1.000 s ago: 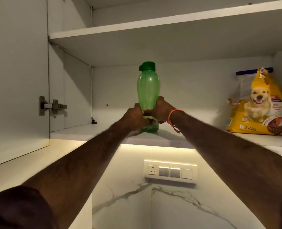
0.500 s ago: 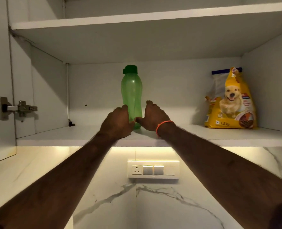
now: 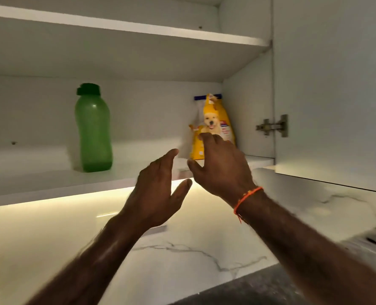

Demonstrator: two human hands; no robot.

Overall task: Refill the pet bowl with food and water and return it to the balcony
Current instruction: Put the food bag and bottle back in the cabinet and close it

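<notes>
A green water bottle with a dark green cap stands upright on the lower cabinet shelf, left of both hands. At the shelf's right end a yellow dog food bag with a puppy picture leans against the cabinet side wall. My right hand, with an orange thread at the wrist, is raised in front of the bag's lower part, fingers spread and empty. My left hand is just left of it, below the shelf edge, open and holding nothing. The pet bowl is out of sight.
An upper shelf spans the cabinet above. The open right cabinet door with its hinge hangs at the right. Below are a lit marble backsplash and a dark counter corner.
Both hands have let go of the green bottle, which now stands alone on the shelf. They have moved right toward the dog food bag, and my view has swung right.
</notes>
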